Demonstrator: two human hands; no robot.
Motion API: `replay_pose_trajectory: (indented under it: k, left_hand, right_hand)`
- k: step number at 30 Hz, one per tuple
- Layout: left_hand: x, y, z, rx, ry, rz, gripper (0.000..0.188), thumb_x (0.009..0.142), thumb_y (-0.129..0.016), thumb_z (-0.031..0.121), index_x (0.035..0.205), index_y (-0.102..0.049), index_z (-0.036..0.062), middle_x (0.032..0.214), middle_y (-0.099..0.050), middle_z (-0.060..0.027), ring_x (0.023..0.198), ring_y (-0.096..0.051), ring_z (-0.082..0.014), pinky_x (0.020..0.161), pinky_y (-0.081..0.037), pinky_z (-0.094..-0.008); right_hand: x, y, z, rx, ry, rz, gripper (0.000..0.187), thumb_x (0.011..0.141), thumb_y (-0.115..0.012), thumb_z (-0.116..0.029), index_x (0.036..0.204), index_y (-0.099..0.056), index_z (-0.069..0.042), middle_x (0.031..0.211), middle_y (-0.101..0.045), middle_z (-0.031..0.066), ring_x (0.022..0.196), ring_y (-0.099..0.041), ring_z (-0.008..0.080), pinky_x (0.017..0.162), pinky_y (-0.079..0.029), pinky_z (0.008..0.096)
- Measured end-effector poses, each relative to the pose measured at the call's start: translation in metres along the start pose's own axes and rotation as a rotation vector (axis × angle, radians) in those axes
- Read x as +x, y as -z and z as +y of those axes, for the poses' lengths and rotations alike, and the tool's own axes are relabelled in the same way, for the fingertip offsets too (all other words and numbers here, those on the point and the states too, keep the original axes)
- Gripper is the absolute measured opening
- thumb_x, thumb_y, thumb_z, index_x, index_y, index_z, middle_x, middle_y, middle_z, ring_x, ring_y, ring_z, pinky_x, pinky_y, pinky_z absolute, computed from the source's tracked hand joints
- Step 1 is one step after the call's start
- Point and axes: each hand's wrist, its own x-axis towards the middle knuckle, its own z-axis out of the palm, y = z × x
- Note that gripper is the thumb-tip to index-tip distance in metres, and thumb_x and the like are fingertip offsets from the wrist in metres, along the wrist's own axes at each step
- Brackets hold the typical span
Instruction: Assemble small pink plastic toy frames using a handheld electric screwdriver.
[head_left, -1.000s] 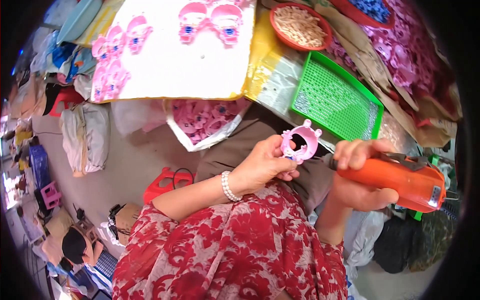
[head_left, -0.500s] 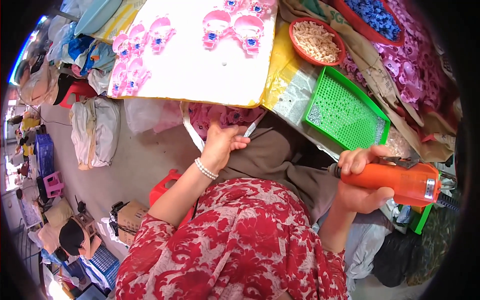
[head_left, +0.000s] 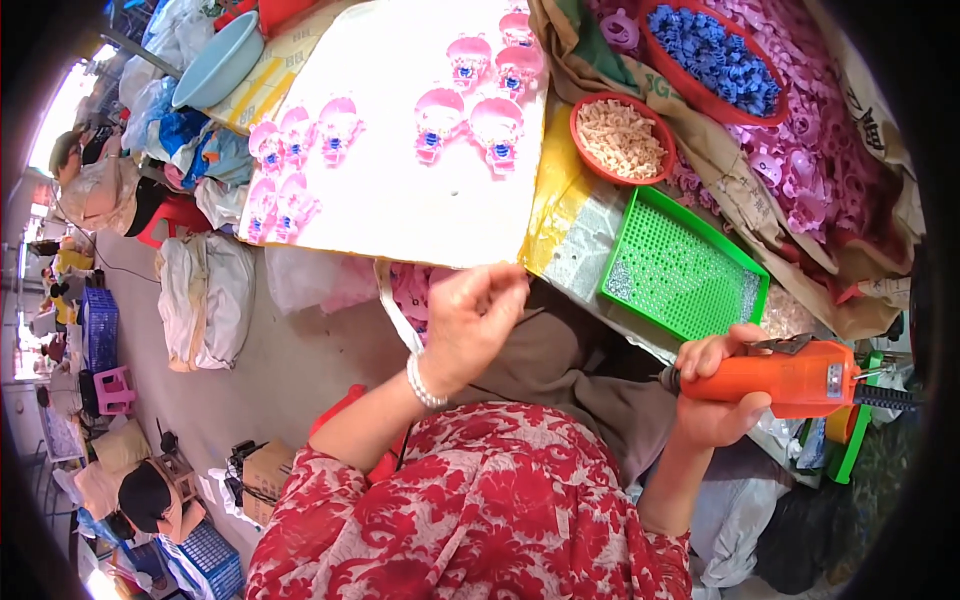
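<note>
My right hand (head_left: pixel 712 405) is wrapped round an orange electric screwdriver (head_left: pixel 790 380), its dark tip pointing left and its black cord at the right end. My left hand (head_left: pixel 470 325), a beaded bracelet at the wrist, is raised by the near edge of a white board (head_left: pixel 400 195). Its fingers are bent towards the thumb, and anything between them is hidden. On the board stand several pink plastic figure-shaped parts (head_left: pixel 437 122) with blue pieces in them. Below the edge a white-rimmed bag (head_left: pixel 392 300) with more pink parts is partly covered by my left hand.
Right of the board lie a green perforated tray (head_left: pixel 690 265) with small metal bits, a red bowl of beige pieces (head_left: pixel 622 138) and a red basin of blue pieces (head_left: pixel 710 60). A heap of pink parts (head_left: pixel 800 150) lies far right. Other people sit at the left.
My left hand has come up out of the bag's opening to the board's edge, its fingers now more bent. The view has shifted; the right hand still grips the screwdriver.
</note>
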Motion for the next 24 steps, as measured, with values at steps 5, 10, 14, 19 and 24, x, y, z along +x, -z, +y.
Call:
replay_pose_trajectory:
  k: [5,10,14,19,24]
  left_hand:
    - [0.088,0.018,0.002,0.658,-0.258,0.223,0.030,0.079,-0.062,0.026,0.089,-0.060,-0.0032,0.076,-0.062,-0.0178,0.056,-0.059,-0.0315,0.058,-0.047,-0.0402]
    - [0.136,0.015,0.009,1.058,-0.007,0.104,0.050,0.080,-0.056,0.047,0.075,-0.062,-0.0019,0.068,-0.062,-0.0203,0.062,-0.061,-0.0347,0.058,-0.047,-0.0420]
    - [0.146,0.002,0.007,1.091,0.004,0.180,0.051,0.080,-0.056,0.046,0.073,-0.061,-0.0037,0.069,-0.061,-0.0243,0.067,-0.061,-0.0384,0.061,-0.047,-0.0447]
    - [0.148,-0.004,-0.010,1.048,-0.124,0.283,0.045,0.077,-0.061,0.041,0.073,-0.060,-0.0034,0.072,-0.061,-0.0218,0.070,-0.060,-0.0372,0.066,-0.047,-0.0447]
    - [0.148,-0.006,-0.017,0.929,-0.287,0.343,0.032,0.072,-0.068,0.026,0.078,-0.056,-0.0028,0.074,-0.059,-0.0193,0.070,-0.059,-0.0344,0.067,-0.047,-0.0425]
  right_hand:
    - [-0.002,0.003,0.002,-0.007,-0.018,-0.028,0.074,0.077,-0.053,-0.065,0.116,-0.043,-0.003,0.071,-0.048,0.0025,0.059,-0.046,0.0132,0.058,-0.040,0.0283]
    - [-0.002,0.006,0.001,-0.006,-0.008,-0.018,0.074,0.078,-0.052,-0.065,0.117,-0.043,-0.003,0.071,-0.048,0.0028,0.059,-0.046,0.0132,0.058,-0.040,0.0277]
    - [-0.002,0.011,0.000,-0.028,-0.011,-0.015,0.073,0.078,-0.052,-0.064,0.117,-0.042,-0.003,0.071,-0.048,0.0030,0.059,-0.046,0.0133,0.057,-0.040,0.0273]
    - [-0.003,0.018,-0.001,-0.033,-0.002,-0.001,0.071,0.079,-0.052,-0.063,0.116,-0.043,-0.003,0.071,-0.048,0.0029,0.058,-0.046,0.0132,0.057,-0.040,0.0274]
    - [-0.004,0.023,0.000,-0.038,-0.011,0.028,0.071,0.079,-0.054,-0.063,0.115,-0.043,-0.003,0.071,-0.048,0.0031,0.058,-0.046,0.0130,0.057,-0.040,0.0271]
